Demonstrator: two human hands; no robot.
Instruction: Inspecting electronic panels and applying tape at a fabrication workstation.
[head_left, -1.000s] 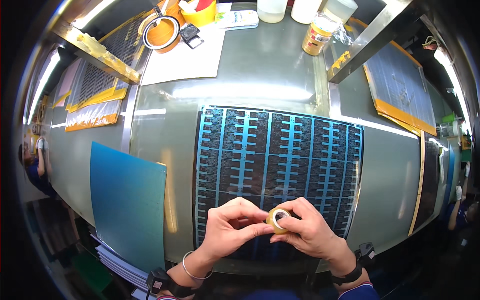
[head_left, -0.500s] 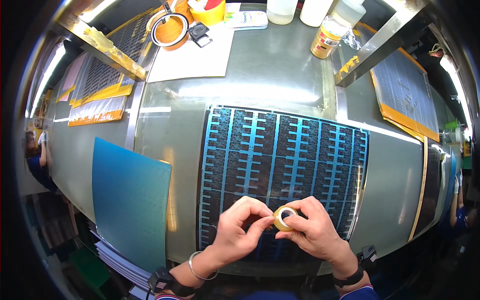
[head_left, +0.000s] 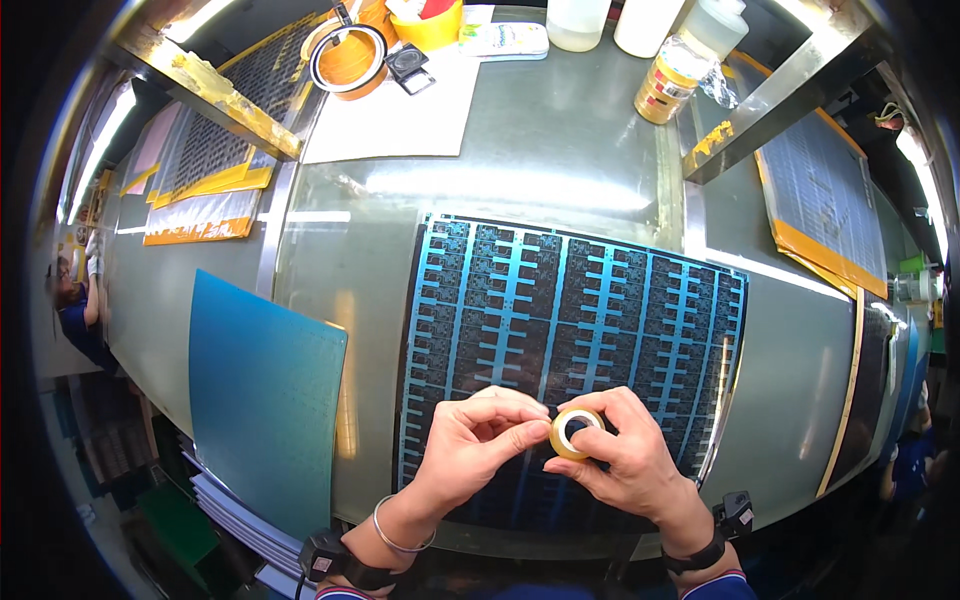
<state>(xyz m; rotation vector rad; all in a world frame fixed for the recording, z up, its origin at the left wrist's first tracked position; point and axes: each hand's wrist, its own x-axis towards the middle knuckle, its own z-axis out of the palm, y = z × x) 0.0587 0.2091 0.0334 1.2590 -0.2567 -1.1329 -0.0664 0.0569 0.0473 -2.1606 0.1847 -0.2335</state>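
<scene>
My right hand [head_left: 625, 450] is closed around a small roll of clear yellowish tape [head_left: 560, 455] with a white core, its fingers reaching into the hole. At the roll's left edge, my left hand [head_left: 485, 440] has thumb and forefinger pinched together. Whether a tape end lies between those fingertips is too small to see. Both hands are above the near part of a dark panel [head_left: 545, 300] with blue comb-like patterns, which lies flat on the metal table. The hands and forearms hide part of its near edge.
A blue sheet [head_left: 265, 390] lies to the left, above stacked sheets [head_left: 235, 520]. White paper [head_left: 400, 130], an orange tape roll [head_left: 348, 62], bottles [head_left: 578, 25] and stacked tape rolls [head_left: 665, 88] stand at the back. Metal posts [head_left: 200, 90] rise left and right. People [head_left: 82, 310] work at both sides.
The whole view has shifted slightly, with the table things a little further right. My left forefinger has lifted and straightened a bit over the thumb near the tape roll. My right hand keeps its hold.
</scene>
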